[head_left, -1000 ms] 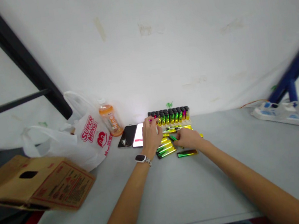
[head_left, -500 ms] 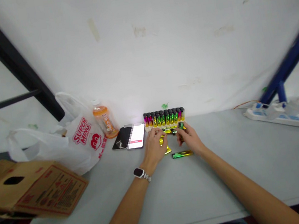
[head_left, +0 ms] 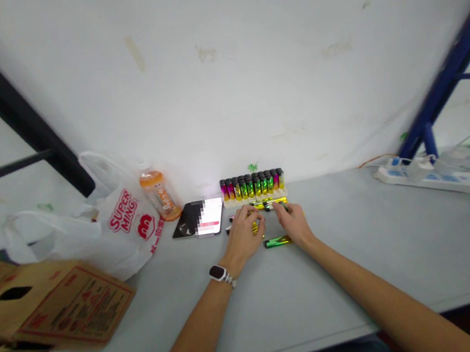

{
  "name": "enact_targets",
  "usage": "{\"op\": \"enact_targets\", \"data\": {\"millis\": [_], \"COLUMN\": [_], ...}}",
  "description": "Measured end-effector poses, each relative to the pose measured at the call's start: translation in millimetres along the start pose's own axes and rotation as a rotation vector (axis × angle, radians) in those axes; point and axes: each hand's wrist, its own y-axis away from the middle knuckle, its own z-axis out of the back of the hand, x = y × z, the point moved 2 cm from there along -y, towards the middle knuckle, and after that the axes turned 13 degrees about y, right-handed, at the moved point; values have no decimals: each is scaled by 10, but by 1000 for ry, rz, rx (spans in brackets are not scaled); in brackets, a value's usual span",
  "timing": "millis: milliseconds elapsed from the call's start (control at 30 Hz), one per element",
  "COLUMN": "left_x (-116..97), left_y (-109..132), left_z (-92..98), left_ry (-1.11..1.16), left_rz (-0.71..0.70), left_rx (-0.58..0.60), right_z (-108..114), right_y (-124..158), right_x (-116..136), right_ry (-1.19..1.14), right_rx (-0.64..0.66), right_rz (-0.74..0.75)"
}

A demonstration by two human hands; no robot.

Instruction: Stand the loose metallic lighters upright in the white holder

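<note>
Several colourful lighters (head_left: 253, 185) stand upright in rows in a pale holder (head_left: 232, 203) against the wall. In front of it, other lighters lie on the table, among them a green and gold one (head_left: 277, 242) nearer to me. My left hand (head_left: 245, 233) is over some of the lying lighters with its fingers curled; what it grips, if anything, is hidden. My right hand (head_left: 296, 224) is closed at the right end of the lying lighters (head_left: 275, 202), its fingertips by a dark-topped one; its inner fingers are hidden.
At the left are an open cardboard box (head_left: 77, 302), a white plastic bag (head_left: 111, 235) and an orange bottle (head_left: 160, 193). A tablet-like device (head_left: 184, 222) lies left of the holder. A white power strip (head_left: 434, 178) with cables is at the right.
My right hand has lowered beside the lying lighters; the dark green lighter seen upright at its fingers before no longer shows upright. The view has shifted slightly, and my left hand stays over the lighters.
</note>
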Motion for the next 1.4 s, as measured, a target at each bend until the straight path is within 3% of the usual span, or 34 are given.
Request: {"op": "enact_targets", "data": {"millis": [167,300,700,1100,1400], "left_x": [1,12,-6,4,-32], "left_y": [3,0,5,8,22], "left_z": [-24,-34,-46,-62,-113], "left_ry": [23,33,41,33,49], "left_rz": [-25,-30,-49,-54,-76], "left_rx": [20,27,38,68,88], "right_z": [-18,-70,-6,-42,-30], "right_y": [24,45,120,81,75], "right_x": [45,24,118,64,66], "right_ry": [107,140,53,149,37], "right_rx": [-65,-42,50,-13,24], "right_rz": [90,158,199,197,180]}}
